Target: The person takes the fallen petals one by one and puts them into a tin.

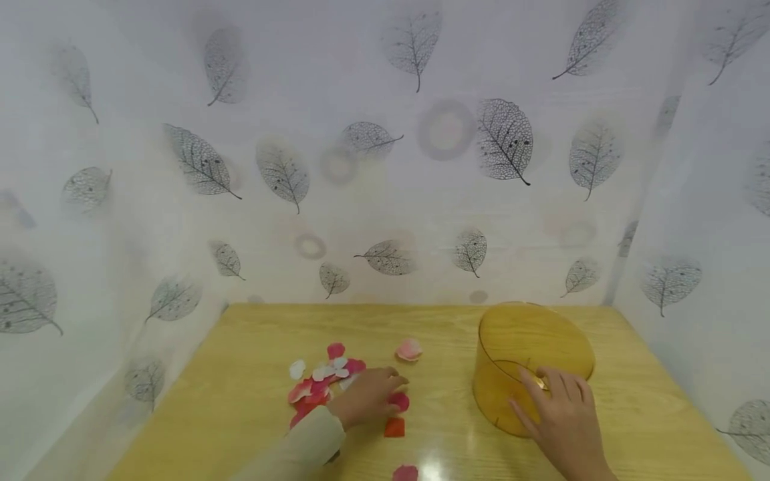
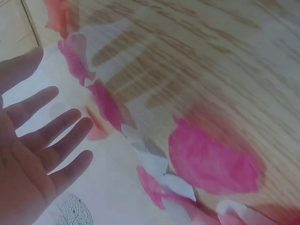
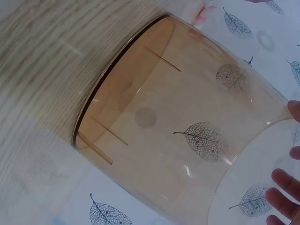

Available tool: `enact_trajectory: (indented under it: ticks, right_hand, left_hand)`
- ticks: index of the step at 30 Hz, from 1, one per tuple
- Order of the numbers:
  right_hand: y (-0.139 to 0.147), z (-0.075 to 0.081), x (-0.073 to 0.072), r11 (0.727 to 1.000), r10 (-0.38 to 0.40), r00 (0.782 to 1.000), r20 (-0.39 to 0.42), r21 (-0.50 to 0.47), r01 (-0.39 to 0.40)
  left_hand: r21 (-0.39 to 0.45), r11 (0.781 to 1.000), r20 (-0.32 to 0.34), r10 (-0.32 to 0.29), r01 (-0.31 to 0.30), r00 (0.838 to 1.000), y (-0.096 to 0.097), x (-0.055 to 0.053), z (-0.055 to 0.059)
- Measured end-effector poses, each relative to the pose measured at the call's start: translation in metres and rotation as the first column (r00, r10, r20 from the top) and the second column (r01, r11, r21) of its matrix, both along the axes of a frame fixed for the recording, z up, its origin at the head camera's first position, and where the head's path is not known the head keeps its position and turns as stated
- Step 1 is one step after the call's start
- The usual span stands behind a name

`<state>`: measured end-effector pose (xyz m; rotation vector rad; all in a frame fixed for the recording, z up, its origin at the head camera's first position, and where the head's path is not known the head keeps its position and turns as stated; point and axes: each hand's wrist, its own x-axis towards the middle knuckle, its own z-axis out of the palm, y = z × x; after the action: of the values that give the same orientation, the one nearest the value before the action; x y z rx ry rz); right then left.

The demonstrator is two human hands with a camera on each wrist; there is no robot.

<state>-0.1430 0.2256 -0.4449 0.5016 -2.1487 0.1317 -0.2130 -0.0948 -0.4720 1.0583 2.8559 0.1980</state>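
Observation:
My left hand [image 1: 369,395] reaches over the table beside a loose pile of pink, red and white fabric petals [image 1: 309,391]. Its fingers are spread, with nothing between them, as the left wrist view shows. A dark pink petal [image 1: 400,401] lies by its fingertips, and a small orange-red square [image 1: 394,427] lies just in front. On the right, a see-through amber container [image 1: 502,394] with a wide slanted mouth stands on the table. My right hand [image 1: 568,421] is at its near side, fingertips right at the rim. Those fingers [image 3: 283,183] are loosely spread in the right wrist view.
A pale pink petal [image 1: 409,349] lies farther back, between pile and container. Another pink petal [image 1: 406,473] is near the front of the wooden table [image 1: 445,381]. White sheeting [image 1: 385,200] printed with grey leaves encloses the back and sides.

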Motion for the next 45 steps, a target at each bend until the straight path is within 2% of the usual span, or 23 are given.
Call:
enact_trajectory:
  ticks: [6,11,16,19,22,24,31,38,42,45]
  right_hand:
    - [0.007,0.0,0.0,1.0,-0.015,1.0,-0.002,-0.008,0.015]
    - [0.015,0.003,0.001,0.999,-0.027,1.0,0.003,-0.024,0.027]
    - [0.017,0.005,-0.001,1.0,0.0,1.0,-0.017,-0.027,0.0]
    - [0.017,0.005,0.0,1.0,-0.006,1.0,-0.02,-0.023,0.005]
    - [0.018,0.004,0.0,1.0,-0.014,1.0,-0.019,-0.02,0.014]
    - [0.018,0.005,0.0,1.0,-0.015,1.0,-0.019,-0.019,0.015]
    - [0.017,0.002,-0.001,0.999,-0.02,1.0,-0.007,-0.028,0.02]
    - [0.017,0.0,-0.001,0.999,-0.04,0.999,0.017,-0.028,0.041]
    - [0.017,0.001,-0.001,0.999,-0.044,0.999,0.021,-0.012,0.045]
    - [0.018,0.002,-0.001,0.999,-0.042,0.999,0.009,0.004,0.042]
  left_hand:
    - [-0.031,0.999,0.008,-0.025,0.025,1.0,0.009,-0.004,-0.005]
    - [-0.061,0.998,0.037,-0.009,0.012,0.999,0.014,-0.003,-0.003]
    - [-0.085,0.996,0.009,-0.004,0.005,1.0,0.013,-0.005,-0.008]
    - [-0.054,0.999,0.055,0.01,-0.007,0.998,0.013,-0.008,-0.01]
    - [-0.008,0.999,0.12,0.033,-0.032,0.992,0.014,-0.011,-0.009]
    - [0.004,0.999,0.139,0.045,-0.046,0.989,0.014,-0.012,-0.007]
    - [-0.032,0.998,0.128,0.051,-0.047,0.99,0.014,-0.013,-0.004]
    - [-0.04,0.997,0.167,0.076,-0.07,0.983,0.015,-0.014,-0.005]
    - [-0.012,0.999,0.156,0.052,-0.051,0.986,0.02,-0.015,0.0]
    - [0.048,0.998,0.123,0.023,-0.029,0.992,0.029,-0.016,0.015]
